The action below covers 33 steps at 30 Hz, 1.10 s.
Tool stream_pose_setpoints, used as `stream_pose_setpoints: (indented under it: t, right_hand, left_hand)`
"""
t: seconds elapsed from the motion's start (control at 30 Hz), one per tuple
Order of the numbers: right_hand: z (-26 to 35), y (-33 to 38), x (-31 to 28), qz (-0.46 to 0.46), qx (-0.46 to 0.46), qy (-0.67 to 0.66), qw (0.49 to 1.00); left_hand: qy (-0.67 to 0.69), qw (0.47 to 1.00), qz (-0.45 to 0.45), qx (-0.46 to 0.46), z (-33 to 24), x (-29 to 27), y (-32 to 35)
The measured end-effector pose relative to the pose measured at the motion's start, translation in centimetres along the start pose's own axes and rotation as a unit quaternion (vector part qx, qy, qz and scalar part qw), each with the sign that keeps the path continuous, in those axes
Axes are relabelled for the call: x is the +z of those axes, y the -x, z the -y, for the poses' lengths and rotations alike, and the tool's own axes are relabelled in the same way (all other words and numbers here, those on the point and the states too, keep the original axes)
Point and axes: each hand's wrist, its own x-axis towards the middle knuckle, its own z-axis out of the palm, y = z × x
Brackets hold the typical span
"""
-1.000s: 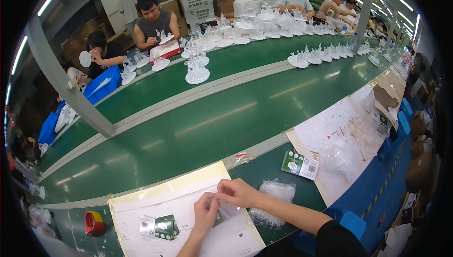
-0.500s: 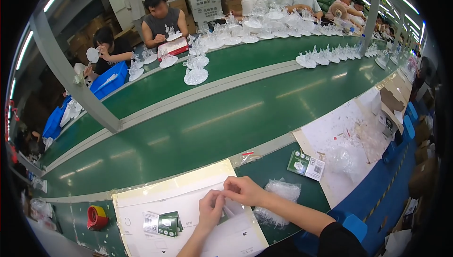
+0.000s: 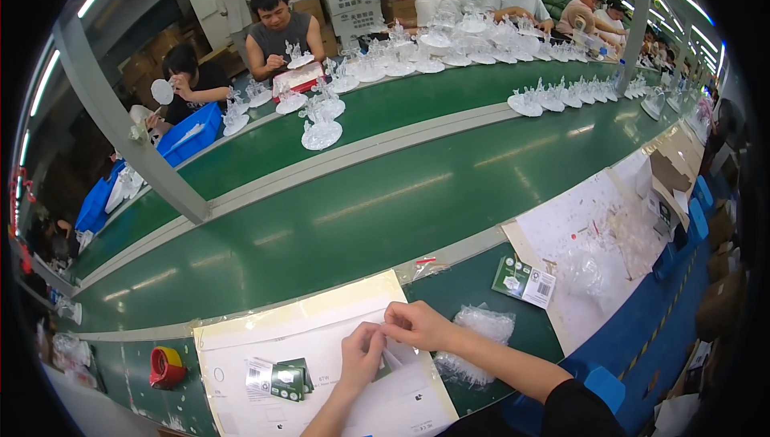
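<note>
My left hand [image 3: 362,352] and my right hand [image 3: 415,325] meet fingertip to fingertip above a white printed cardboard sheet [image 3: 281,325]. Both are closed in a pinch, apparently on the edge of a small clear plastic bag [image 3: 391,363] with a green patch in it; my hands partly hide it. Left of my left hand, several green-and-white printed cards [image 3: 281,378] lie overlapped on the sheet. A pile of clear plastic bags [image 3: 484,324] lies under and beside my right forearm.
A red and yellow tape roll [image 3: 167,368] stands at the left. More green-and-white cards [image 3: 523,281] lie to the right, beside a cardboard tray [image 3: 553,236] with plastic scraps. Beyond runs a green conveyor belt [image 3: 337,196]; co-workers sit behind rows of clear ornaments [image 3: 322,135].
The nearest clear ornaments on the far belt have shifted left. My hands keep nearly the same pinch and place; the whole view has moved very slightly.
</note>
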Motion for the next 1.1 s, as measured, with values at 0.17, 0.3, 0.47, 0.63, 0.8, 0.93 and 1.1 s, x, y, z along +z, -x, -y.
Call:
stream_pose_setpoints:
  t: [0.17, 0.3, 0.47, 0.63, 0.8, 0.93, 1.1]
  right_hand:
    - [-0.2, 0.1, -0.6, 0.004, -0.020, -0.003, 1.000]
    - [-0.2, -1.1, 0.5, 0.035, -0.043, -0.015, 0.998]
    - [-1.0, -0.3, 0.5, -0.018, 0.033, 0.000, 0.999]
    - [-2.9, 0.5, 0.7, -0.079, 0.027, -0.082, 0.993]
    - [-2.6, 0.1, 1.0, -0.078, -0.004, -0.111, 0.991]
    - [-4.0, 0.0, 0.3, -0.107, -0.004, -0.122, 0.987]
    - [-4.9, -0.2, 0.1, -0.110, -0.007, -0.085, 0.990]
  left_hand:
    - [0.003, 1.000, 0.004, 0.006, 0.2, 0.4, -0.3]
    - [-0.016, 0.999, -0.026, -0.021, -0.7, -0.6, 0.3]
    - [-0.018, 0.999, 0.015, 0.023, 0.9, 0.0, -0.3]
    - [0.030, 0.999, 0.025, 0.011, 1.0, 0.6, -0.5]
    - [0.031, 0.997, 0.050, 0.048, -0.5, 0.0, 0.1]
    - [0.041, 0.997, 0.052, 0.041, -1.4, 0.4, -0.3]
    - [0.010, 0.995, 0.061, 0.082, -1.6, 0.1, -0.5]
